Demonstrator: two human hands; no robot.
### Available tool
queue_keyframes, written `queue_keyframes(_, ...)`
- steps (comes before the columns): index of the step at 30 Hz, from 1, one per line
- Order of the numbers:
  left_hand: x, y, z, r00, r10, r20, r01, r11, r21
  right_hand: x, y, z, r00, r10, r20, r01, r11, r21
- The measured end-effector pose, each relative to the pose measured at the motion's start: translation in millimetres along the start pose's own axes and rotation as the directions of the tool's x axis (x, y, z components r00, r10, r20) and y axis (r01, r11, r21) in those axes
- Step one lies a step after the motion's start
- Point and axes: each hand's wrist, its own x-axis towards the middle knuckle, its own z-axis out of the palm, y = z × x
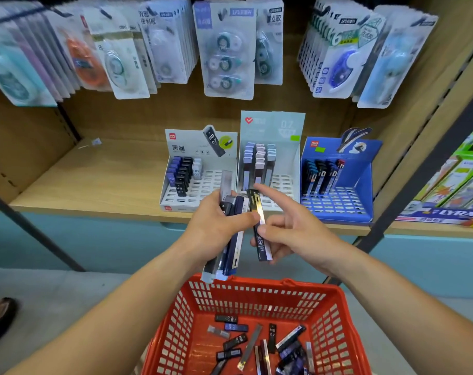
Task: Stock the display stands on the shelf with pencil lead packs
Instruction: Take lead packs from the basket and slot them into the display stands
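The left hand (213, 228) grips a bundle of lead packs (234, 247) above the red basket (257, 296), just off the front edge of the shelf (94, 180); the right hand (297, 226) pinches one dark HB pack (260, 240), forefinger straight. Check its label; it likely suits the white stand (205, 185), upright in a free slot.

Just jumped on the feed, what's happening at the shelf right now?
A person is stocking pencil lead packs. The left hand grips a bundle of packs, while the right hand pinches a single pack marked HB 0.7 beside it. On the shelf stand a white stand, a pale middle stand and a blue stand, each only partly filled. More loose packs lie in the red basket below.
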Motion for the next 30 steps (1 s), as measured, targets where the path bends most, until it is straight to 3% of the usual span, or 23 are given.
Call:
queue_keyframes(3,-2.0,-4.0,-5.4,0.999,-0.017,0.035,0.016,1.0,0.011,2.2,1.4,3.7,1.0,0.02,0.014,-0.02,0.999,0.031)
queue_keyframes(10,-4.8,-17.0,-19.2,0.997,-0.074,0.016,0.073,0.996,0.047,11.5,8.9,6.4,0.953,0.067,-0.294,-0.042,0.995,0.093)
queue_keyframes(13,-2.1,-19.2,-22.3,0.995,-0.104,-0.01,0.104,0.99,0.096,14.2,8.9,-2.0,0.928,0.077,-0.365,-0.057,0.996,0.064)
queue_keyframes(23,8.4,-29.9,-47.8,0.995,-0.075,-0.06,0.087,0.968,0.235,44.0,10.5,-39.6,0.88,-0.031,-0.474,-0.033,0.991,-0.127)
queue_keyframes(30,47.8,-30.1,10.3,0.999,-0.016,0.041,0.005,0.965,0.263,40.5,9.9,-110.4,0.746,-0.186,-0.639,0.035,0.97,-0.241)
